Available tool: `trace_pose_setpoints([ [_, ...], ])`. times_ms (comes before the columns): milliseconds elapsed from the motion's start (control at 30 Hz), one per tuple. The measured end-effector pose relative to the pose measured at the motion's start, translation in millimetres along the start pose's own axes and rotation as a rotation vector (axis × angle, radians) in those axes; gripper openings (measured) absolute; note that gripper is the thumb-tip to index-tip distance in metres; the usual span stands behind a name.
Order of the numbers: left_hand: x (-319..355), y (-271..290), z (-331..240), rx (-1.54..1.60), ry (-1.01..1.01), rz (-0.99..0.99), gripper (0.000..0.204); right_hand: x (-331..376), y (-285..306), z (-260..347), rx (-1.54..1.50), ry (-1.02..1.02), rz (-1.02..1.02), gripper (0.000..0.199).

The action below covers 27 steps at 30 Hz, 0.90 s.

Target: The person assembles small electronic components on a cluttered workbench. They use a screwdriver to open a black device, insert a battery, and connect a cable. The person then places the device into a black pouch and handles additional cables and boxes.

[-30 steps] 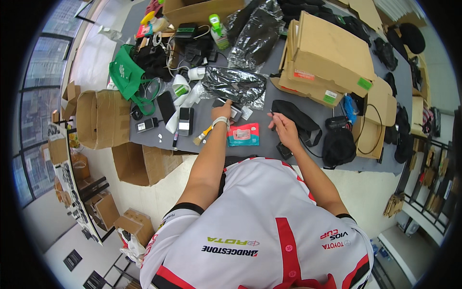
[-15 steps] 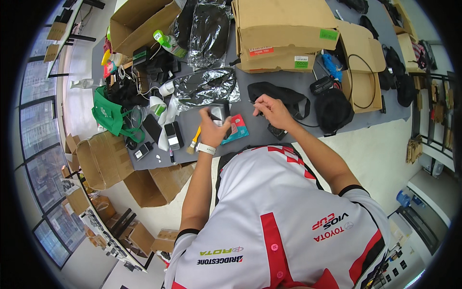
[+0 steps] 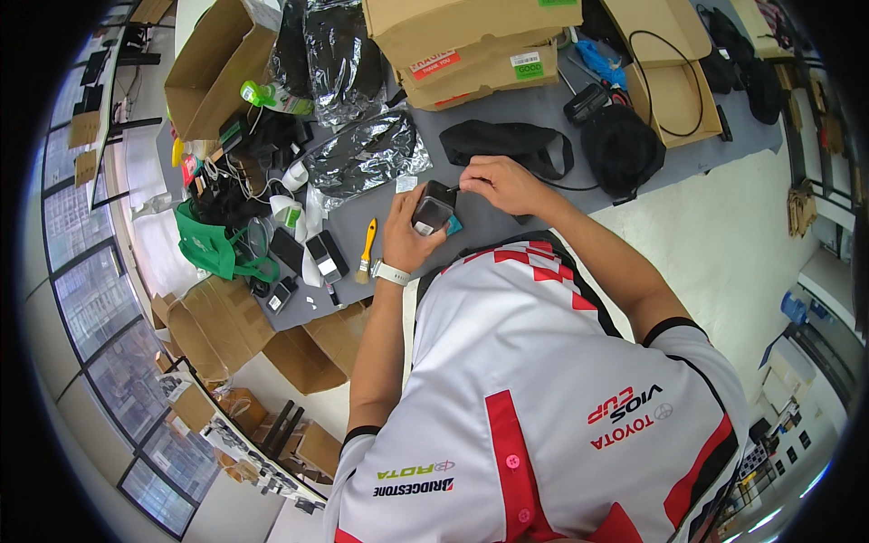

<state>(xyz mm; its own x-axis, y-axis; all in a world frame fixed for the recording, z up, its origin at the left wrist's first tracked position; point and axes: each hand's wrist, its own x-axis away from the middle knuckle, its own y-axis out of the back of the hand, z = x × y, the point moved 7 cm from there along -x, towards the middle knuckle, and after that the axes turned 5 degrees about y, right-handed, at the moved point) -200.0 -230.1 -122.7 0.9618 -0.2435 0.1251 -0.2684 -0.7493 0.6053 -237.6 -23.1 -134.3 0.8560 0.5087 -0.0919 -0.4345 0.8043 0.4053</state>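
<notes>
My left hand (image 3: pixel 405 237) is wrapped round a small black box-shaped device (image 3: pixel 434 210), lifted over the front part of the grey table. My right hand (image 3: pixel 501 184) pinches a thin dark plug-like piece (image 3: pixel 456 188) against the device's right side; its exact kind is too small to tell. A black cable (image 3: pixel 572 187) shows to the right of my right hand; whether it joins that piece is hidden. Partly covered by the device is a teal packet (image 3: pixel 454 224). To the left of my left hand lies a yellow-handled paintbrush (image 3: pixel 368 249).
Beyond my hands lie a black fabric strap (image 3: pixel 489 142) and a shiny black plastic bag (image 3: pixel 362 163). Cardboard boxes (image 3: pixel 475 36) stand at the back. A black cap (image 3: pixel 620 149) is at the right; a green bag (image 3: pixel 206 240) and tangled cables are at the left.
My hands have come together: the device has tilted and the right hand's fingers now meet its side. The view has shifted, with the table's back items now higher up.
</notes>
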Motion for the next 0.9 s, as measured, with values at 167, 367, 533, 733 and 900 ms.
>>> trace_pose_setpoints([
  [167, 1.5, -4.1, -2.0, -0.038, -0.007, 0.034, 0.079, -3.1, -2.1, -7.0, 0.005, -0.019, 0.087, 0.023],
  [367, 2.3, -7.7, 0.4, -0.063, 0.002, 0.047, 0.081, -9.9, -1.6, -9.1, 0.06, -0.016, 0.197, 0.025],
  [533, 5.4, -9.6, 0.6, -0.065, 0.042, 0.069, 0.08, -10.4, -8.6, -15.4, 0.096, -0.077, 0.269, 0.025],
  [733, 8.4, -7.9, -3.9, -0.108, 0.03, 0.072, 0.08, -12.8, -16.4, -14.5, 0.183, -0.04, 0.331, 0.025],
  [900, 8.4, -6.5, -2.6, -0.049, 0.064, 0.09, 0.078, -17.7, -18.5, -16.7, 0.12, -0.012, 0.325, 0.023],
])
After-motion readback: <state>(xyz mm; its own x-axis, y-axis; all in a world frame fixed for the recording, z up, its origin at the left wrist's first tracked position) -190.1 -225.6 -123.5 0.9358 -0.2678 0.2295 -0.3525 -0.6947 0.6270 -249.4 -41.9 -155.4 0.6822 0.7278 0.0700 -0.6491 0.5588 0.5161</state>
